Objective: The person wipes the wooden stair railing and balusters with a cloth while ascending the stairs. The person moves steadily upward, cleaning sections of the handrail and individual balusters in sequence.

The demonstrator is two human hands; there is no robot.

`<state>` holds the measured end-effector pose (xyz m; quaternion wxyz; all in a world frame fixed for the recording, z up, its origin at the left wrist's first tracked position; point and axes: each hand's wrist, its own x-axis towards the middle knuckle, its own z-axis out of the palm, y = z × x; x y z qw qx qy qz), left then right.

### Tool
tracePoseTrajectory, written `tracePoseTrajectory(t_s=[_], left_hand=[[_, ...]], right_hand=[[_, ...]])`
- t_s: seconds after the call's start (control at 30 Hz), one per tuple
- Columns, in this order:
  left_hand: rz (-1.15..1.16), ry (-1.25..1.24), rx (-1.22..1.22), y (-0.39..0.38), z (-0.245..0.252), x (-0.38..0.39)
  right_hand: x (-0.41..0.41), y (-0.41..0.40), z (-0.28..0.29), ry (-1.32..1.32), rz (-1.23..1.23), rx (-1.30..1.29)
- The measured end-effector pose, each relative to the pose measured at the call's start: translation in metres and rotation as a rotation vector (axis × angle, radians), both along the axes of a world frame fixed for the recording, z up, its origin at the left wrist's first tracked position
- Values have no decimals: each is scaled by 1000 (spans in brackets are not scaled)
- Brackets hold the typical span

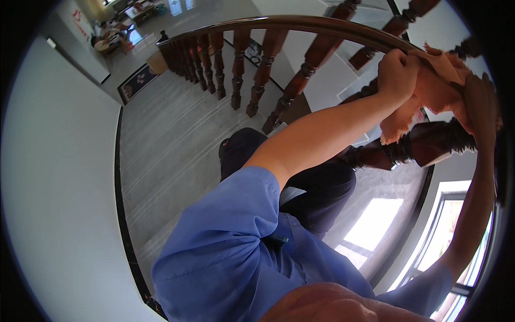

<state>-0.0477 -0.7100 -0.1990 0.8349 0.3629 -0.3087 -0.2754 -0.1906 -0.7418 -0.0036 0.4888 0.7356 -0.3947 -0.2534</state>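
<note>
A frayed orange cloth [438, 90] is draped over the dark polished wooden handrail [322, 25] at the upper right, with a ragged end hanging below. My left hand [398, 74] is closed in a fist at the cloth's left side, right by the rail. On its other side my right hand [481, 100] grips the cloth near the picture's right rim; some of its fingers are hidden. Directly under the cloth stands a thick turned wooden baluster [430, 143].
A row of turned balusters [259, 80] follows the rail down the grey stone stairs [173, 133]. A white wall [60, 169] runs along the left. A bright window [446, 225] is at lower right. Far below lie a dark patterned mat [139, 82] and blurred furniture [139, 12].
</note>
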Motion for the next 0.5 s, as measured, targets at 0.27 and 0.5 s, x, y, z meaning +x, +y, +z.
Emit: tracePoseTrajectory(t_s=[0.27,0.5], left_hand=[[309,-240,34,0,-35,21],[299,-146,51,9,-32,70]], right_hand=[[-22,-89,16,-427,98,285],[21,-49,-27,-1140,1,799]])
